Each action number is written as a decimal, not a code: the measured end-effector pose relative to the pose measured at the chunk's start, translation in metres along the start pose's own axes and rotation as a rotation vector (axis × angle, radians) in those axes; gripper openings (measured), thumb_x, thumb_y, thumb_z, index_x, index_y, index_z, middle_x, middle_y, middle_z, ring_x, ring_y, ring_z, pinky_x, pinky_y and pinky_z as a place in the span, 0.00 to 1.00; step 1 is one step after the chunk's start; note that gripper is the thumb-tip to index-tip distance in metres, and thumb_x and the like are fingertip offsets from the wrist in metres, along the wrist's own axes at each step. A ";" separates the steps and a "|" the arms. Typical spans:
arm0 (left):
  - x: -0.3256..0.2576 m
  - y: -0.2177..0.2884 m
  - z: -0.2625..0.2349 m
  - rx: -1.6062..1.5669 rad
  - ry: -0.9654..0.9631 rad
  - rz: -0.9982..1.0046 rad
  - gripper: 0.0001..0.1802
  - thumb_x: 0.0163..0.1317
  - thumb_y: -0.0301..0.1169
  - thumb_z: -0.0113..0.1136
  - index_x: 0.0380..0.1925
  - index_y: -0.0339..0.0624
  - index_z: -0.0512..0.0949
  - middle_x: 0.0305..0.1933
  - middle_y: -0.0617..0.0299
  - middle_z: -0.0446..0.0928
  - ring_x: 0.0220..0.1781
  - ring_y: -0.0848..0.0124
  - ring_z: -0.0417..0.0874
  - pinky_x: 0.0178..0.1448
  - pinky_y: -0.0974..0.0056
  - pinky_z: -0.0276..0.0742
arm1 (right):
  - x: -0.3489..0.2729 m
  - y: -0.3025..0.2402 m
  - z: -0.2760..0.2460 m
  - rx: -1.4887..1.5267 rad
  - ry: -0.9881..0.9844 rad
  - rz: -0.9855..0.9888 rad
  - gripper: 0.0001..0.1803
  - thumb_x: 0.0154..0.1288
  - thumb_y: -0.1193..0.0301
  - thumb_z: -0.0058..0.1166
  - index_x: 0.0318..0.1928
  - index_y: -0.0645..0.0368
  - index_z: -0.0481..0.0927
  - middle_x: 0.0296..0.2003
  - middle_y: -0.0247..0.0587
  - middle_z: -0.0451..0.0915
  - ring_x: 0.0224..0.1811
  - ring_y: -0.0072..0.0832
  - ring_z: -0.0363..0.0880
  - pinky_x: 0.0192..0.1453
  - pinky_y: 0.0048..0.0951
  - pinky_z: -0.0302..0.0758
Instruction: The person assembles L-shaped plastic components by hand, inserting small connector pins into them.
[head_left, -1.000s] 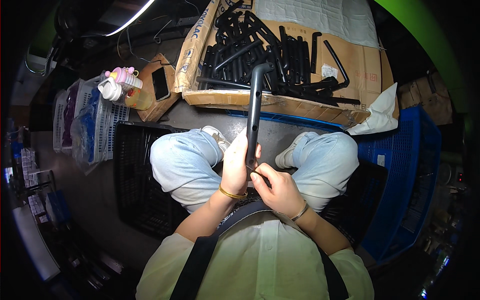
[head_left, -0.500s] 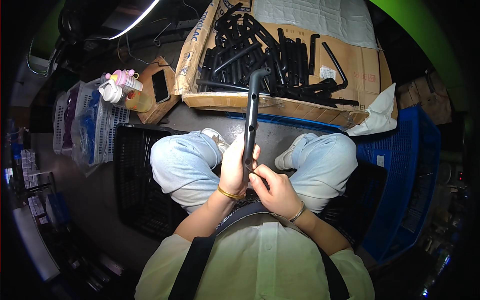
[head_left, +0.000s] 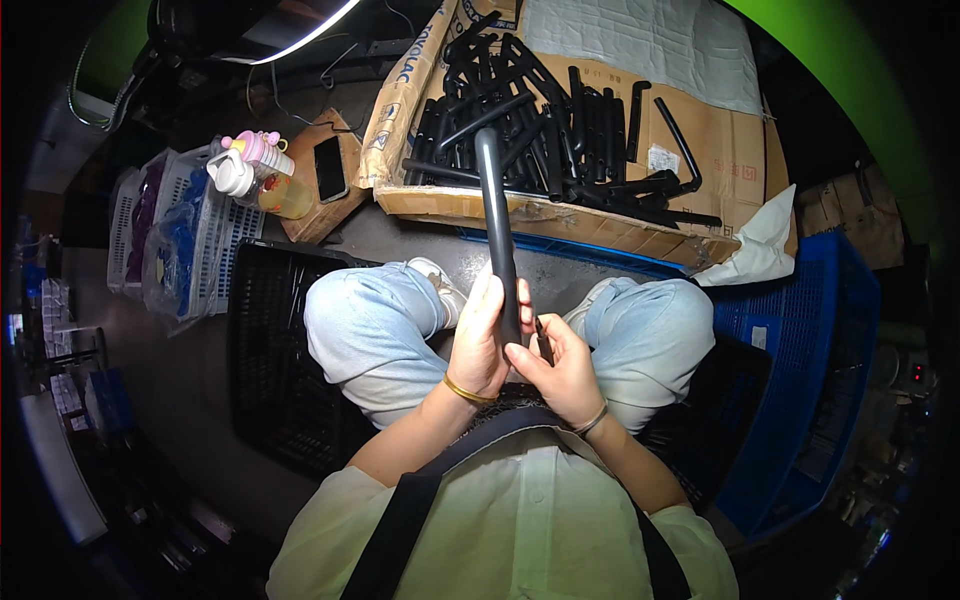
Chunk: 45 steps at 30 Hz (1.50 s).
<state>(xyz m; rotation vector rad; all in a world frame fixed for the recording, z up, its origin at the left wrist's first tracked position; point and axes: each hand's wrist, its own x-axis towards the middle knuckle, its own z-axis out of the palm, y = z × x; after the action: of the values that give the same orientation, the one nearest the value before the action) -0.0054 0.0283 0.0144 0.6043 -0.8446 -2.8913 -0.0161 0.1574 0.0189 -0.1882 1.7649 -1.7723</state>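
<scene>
A black tube (head_left: pixel 497 220) stands nearly upright in front of me, its smooth side facing me and its rounded top over the carton's front edge. My left hand (head_left: pixel 478 340) is closed round its lower part. At the tube's lower end, my right hand (head_left: pixel 563 368) has its thumb against the tube. Between the right fingers sits a slim dark tool (head_left: pixel 543 343), mostly hidden, so its kind is unclear. Beyond my hands lies a heap of similar black tubes (head_left: pixel 500 110), several with bent ends.
The tubes lie in an opened carton (head_left: pixel 560 212). Blue crates (head_left: pixel 790 370) stand on the right, a black crate (head_left: pixel 290 340) on the left. At the upper left, bottles (head_left: pixel 265 180) and a phone (head_left: pixel 330 168) rest by a wooden board (head_left: pixel 345 150), near white baskets (head_left: pixel 215 250).
The tube has been turned about its length: the holes and bent end that faced me are out of sight. My right hand has shifted slightly right, its dark tool pointing upward.
</scene>
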 end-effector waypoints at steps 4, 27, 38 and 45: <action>0.004 0.008 -0.004 -0.062 -0.135 -0.014 0.25 0.75 0.43 0.42 0.65 0.44 0.60 0.32 0.65 0.70 0.31 0.78 0.71 0.34 0.74 0.69 | -0.006 -0.006 0.004 0.324 -0.024 0.076 0.11 0.68 0.74 0.57 0.47 0.63 0.72 0.39 0.30 0.76 0.41 0.11 0.71 0.46 0.15 0.69; -0.007 0.013 -0.010 0.362 -0.089 -0.007 0.35 0.71 0.42 0.45 0.74 0.42 0.52 0.34 0.68 0.69 0.31 0.80 0.69 0.36 0.75 0.67 | -0.003 -0.029 -0.003 -0.400 -0.144 -0.053 0.10 0.73 0.69 0.46 0.37 0.63 0.76 0.29 0.42 0.81 0.31 0.29 0.81 0.39 0.29 0.75; -0.008 0.010 -0.009 0.417 -0.078 0.028 0.33 0.71 0.39 0.45 0.73 0.40 0.54 0.35 0.70 0.67 0.33 0.82 0.65 0.37 0.76 0.62 | -0.001 -0.030 -0.005 -0.338 -0.200 0.022 0.12 0.74 0.69 0.45 0.36 0.64 0.77 0.25 0.35 0.77 0.26 0.19 0.72 0.33 0.24 0.70; -0.006 0.000 -0.017 0.488 -0.055 0.103 0.30 0.72 0.35 0.44 0.72 0.41 0.56 0.35 0.71 0.68 0.32 0.83 0.64 0.36 0.78 0.60 | 0.002 -0.016 -0.009 -0.276 -0.257 0.090 0.14 0.75 0.68 0.44 0.34 0.63 0.76 0.23 0.31 0.74 0.25 0.17 0.70 0.31 0.24 0.68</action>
<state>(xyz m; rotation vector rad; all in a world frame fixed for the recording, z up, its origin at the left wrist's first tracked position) 0.0065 0.0212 0.0034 0.4916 -1.5573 -2.6207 -0.0279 0.1630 0.0329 -0.4241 1.7911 -1.3694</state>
